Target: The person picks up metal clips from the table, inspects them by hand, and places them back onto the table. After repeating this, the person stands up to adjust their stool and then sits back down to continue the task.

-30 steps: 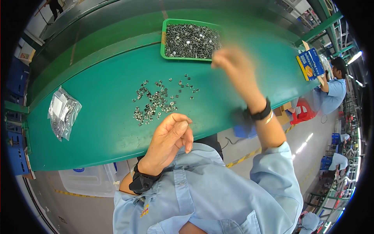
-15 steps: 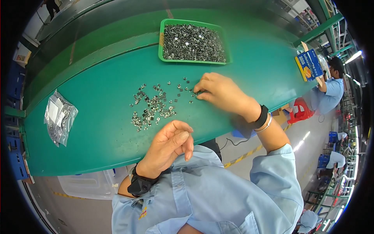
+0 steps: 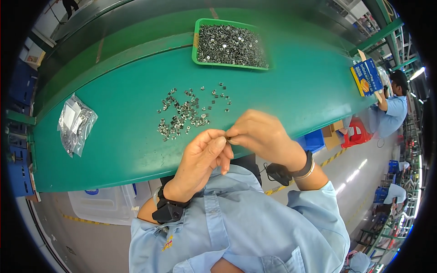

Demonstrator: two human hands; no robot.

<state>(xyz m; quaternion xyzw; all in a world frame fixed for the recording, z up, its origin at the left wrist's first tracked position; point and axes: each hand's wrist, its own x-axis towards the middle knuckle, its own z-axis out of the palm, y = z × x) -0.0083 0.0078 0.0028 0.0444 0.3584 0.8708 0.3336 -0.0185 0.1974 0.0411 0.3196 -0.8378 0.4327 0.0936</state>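
Nearest the body, in light-blue shirt cloth [image 3: 255, 214], both hands are together at the fingertips, just beyond the near edge of the worktop [image 3: 127, 145]. The right hand [image 3: 264, 136] pinches a small piece [image 3: 228, 138] between thumb and fingers; the piece appears dark, mostly covered, its exact shape not discernible. The left hand [image 3: 200, 159] meets it with bent thumb and forefinger; whether these grip the piece or merely touch it cannot be told.

Beyond the hands, small metal parts [image 3: 182, 116] lie loose on the worktop: silvery, shiny, some faces dark, box-like, lying at mixed angles, densest at centre, scattered toward the right. To their left, well apart, rests a clear plastic bag [image 3: 77, 125] containing grey parts and a white slip.

Farther off stands a shallow green tray [image 3: 195, 53], filled with similar bright metal parts. A blue-and-yellow box [image 3: 367, 77] stands at far right, near a co-worker [image 3: 395, 109].
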